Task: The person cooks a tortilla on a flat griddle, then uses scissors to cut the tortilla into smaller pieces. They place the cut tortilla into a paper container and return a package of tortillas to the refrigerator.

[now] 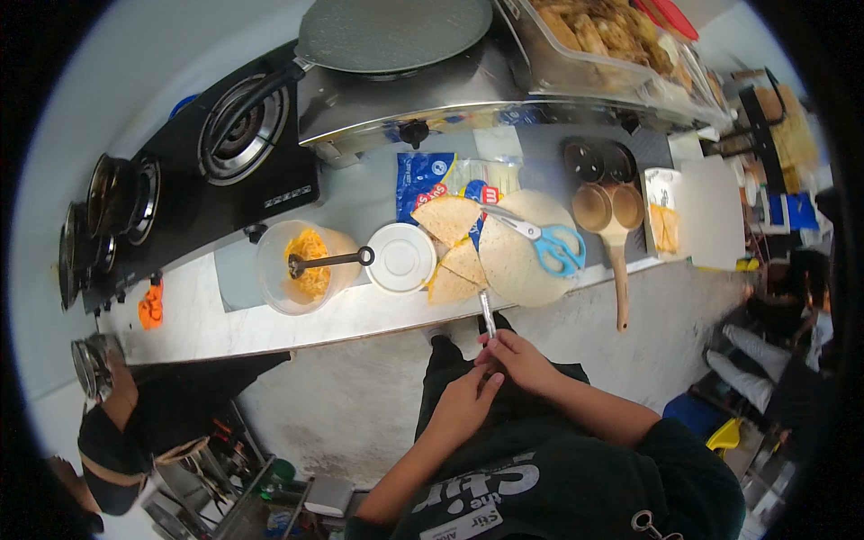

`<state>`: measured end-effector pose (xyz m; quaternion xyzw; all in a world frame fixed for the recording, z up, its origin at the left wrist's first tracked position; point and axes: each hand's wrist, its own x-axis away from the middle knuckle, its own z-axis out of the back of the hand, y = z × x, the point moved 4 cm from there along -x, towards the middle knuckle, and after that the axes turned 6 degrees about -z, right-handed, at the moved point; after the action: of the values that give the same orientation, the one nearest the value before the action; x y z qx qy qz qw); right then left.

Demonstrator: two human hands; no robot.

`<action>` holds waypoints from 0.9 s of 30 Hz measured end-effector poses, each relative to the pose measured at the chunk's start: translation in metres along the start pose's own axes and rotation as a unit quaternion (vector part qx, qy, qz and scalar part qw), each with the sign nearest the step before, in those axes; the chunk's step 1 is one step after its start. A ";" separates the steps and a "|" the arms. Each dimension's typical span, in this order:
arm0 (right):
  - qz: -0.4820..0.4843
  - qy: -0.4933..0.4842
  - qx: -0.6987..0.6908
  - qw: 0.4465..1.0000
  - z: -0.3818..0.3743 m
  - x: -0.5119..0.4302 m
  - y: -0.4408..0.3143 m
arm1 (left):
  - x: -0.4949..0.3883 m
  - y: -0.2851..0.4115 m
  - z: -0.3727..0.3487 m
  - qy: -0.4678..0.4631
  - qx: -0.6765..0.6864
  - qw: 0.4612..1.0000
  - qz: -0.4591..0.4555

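My right hand point(516, 358) holds the near end of a slim silvery metal utensil point(487, 312), perhaps tongs, pointing toward folded tortilla wedges point(459, 270). Just below it my left hand point(466, 403) has its fingers apart, close to the right fingers; nothing shows in it. Another filled wedge point(447, 219) lies farther back. Blue-handled scissors point(555, 248) rest on flat tortillas point(523, 270) to the right. A white round lid point(402, 258) sits left of the wedges. Beside it stands a clear tub point(270, 270) of shredded cheese point(312, 266), with a dark-handled scoop point(334, 260) in it.
A griddle pan point(395, 34) and a clear bin of food point(574, 74) stand behind. At right are a wooden-handled double cup point(611, 209) and an opened paper box point(712, 209). A gas hob point(182, 196) occupies the left. Another person's arm point(121, 391) is at far left.
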<state>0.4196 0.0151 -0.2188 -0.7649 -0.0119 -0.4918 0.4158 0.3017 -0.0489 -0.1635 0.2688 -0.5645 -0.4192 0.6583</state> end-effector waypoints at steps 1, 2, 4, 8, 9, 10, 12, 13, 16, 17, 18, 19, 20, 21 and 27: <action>-0.042 0.021 -0.050 0.998 -0.003 0.000 0.006 | 0.004 -0.004 0.002 -0.030 0.008 0.999 0.014; -0.025 0.032 -0.008 0.999 -0.003 0.004 0.007 | 0.006 -0.008 0.009 -0.042 0.006 0.999 0.004; -0.061 0.029 -0.069 0.995 -0.014 0.005 0.016 | 0.011 -0.018 0.024 -0.072 0.004 0.997 0.012; -0.091 0.033 -0.144 0.985 -0.033 -0.003 0.026 | 0.018 -0.032 0.049 -0.043 0.001 0.999 0.015; -0.096 0.047 -0.144 0.984 -0.035 -0.006 0.028 | 0.019 -0.034 0.054 -0.041 0.000 0.999 0.013; -0.095 0.055 -0.150 0.982 -0.038 -0.010 0.028 | 0.021 -0.037 0.057 -0.039 -0.001 0.999 0.014; -0.090 0.073 -0.161 0.980 -0.041 -0.017 0.028 | 0.023 -0.041 0.062 -0.052 -0.004 0.998 0.021; -0.087 0.083 -0.165 0.979 -0.042 -0.020 0.028 | 0.025 -0.043 0.064 -0.056 -0.004 0.998 0.026; -0.071 0.092 -0.192 0.975 -0.047 -0.026 0.027 | 0.027 -0.048 0.066 -0.064 0.000 0.997 0.034; -0.065 0.092 -0.203 0.973 -0.048 -0.027 0.027 | 0.027 -0.049 0.067 -0.066 0.004 0.997 0.028; -0.056 0.100 -0.202 0.973 -0.049 -0.028 0.027 | 0.027 -0.051 0.067 -0.072 0.007 0.997 0.032; -0.047 0.107 -0.201 0.973 -0.051 -0.029 0.027 | 0.027 -0.052 0.068 -0.077 0.009 0.996 0.040; -0.035 0.113 -0.208 0.971 -0.051 -0.030 0.027 | 0.027 -0.052 0.069 -0.074 0.009 0.997 0.033; -0.030 0.121 -0.195 0.973 -0.052 -0.031 0.027 | 0.025 -0.053 0.070 -0.070 0.009 0.997 0.029; -0.010 0.148 -0.189 0.971 -0.049 -0.044 0.021 | 0.019 -0.065 0.071 -0.044 0.039 0.998 0.032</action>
<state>0.3699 -0.0131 -0.2575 -0.7481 0.1352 -0.5970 0.2564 0.2176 -0.0891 -0.1918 0.2575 -0.6172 -0.3874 0.6346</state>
